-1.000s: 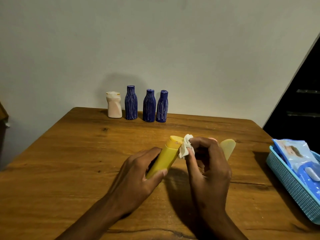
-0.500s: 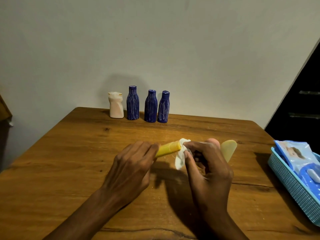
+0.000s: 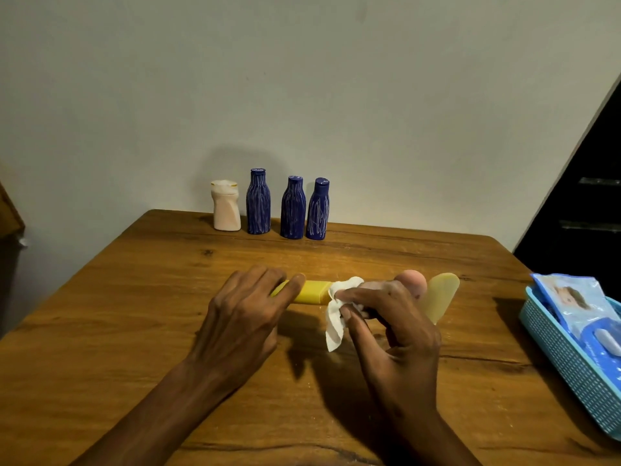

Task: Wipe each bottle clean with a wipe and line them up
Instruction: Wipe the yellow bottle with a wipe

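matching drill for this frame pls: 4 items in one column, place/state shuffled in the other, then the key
1. yellow bottle
2. wipe
3. cream bottle
4. wipes pack

A. in the blue basket
B. pinched by the right hand
C. left end of the back row
D. lying sideways, held by the left hand

Pairs: 1-D, 2-B, 3-C, 4-A

Four bottles (image 3: 271,206) line the table's (image 3: 134,297) far edge; basket (image 3: 571,361) sits right.

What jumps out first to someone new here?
Centre of the table: the left hand holds a yellow bottle sideways while the right hand rubs its end with a white wipe. Behind, by the wall, a cream bottle and three blue bottles stand in a row.
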